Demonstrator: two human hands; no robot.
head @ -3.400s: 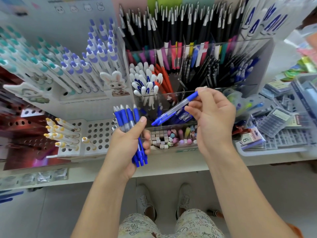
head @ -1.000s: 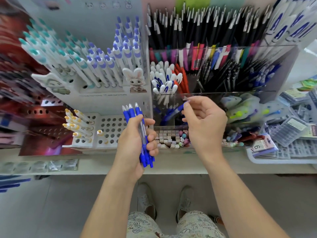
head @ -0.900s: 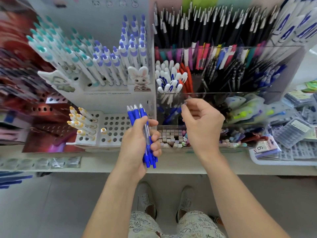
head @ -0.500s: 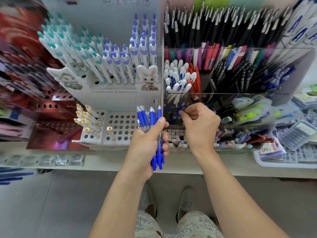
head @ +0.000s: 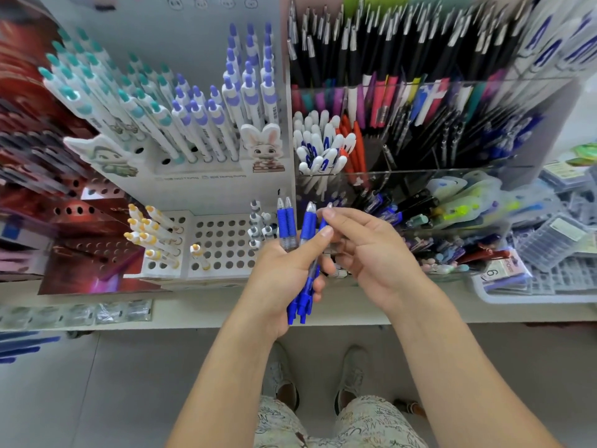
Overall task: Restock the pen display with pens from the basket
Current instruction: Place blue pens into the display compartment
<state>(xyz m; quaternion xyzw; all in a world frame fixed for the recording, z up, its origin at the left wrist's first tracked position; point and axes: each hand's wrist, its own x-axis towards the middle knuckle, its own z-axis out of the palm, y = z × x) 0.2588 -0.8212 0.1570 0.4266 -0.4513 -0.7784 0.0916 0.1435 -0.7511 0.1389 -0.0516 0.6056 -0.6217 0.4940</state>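
My left hand point(head: 281, 279) grips a small bundle of blue pens point(head: 287, 224), clear tips pointing up, in front of the shelf edge. My right hand point(head: 371, 253) has come against the bundle, and its index fingertip lies on the upper end of the rightmost blue pen point(head: 323, 225), pinching it where it splays away from the others. Just behind the hands stands the clear acrylic pen display point(head: 420, 172). Its low front compartment holds more blue pens point(head: 379, 205) lying slanted.
White perforated pen stands point(head: 223, 244) with yellow-capped pens sit left of the hands. Teal and purple pens fill a rabbit-themed stand point(head: 263, 147) above. Black pens stand at the back, and a white tray point(head: 517, 297) of packaged goods is at the right. Floor and my shoes are below.
The right hand put its single blue pen into the front compartment, then drew back to the bundle in the left hand. The bundle holds fewer pens than 3.4 s ago.
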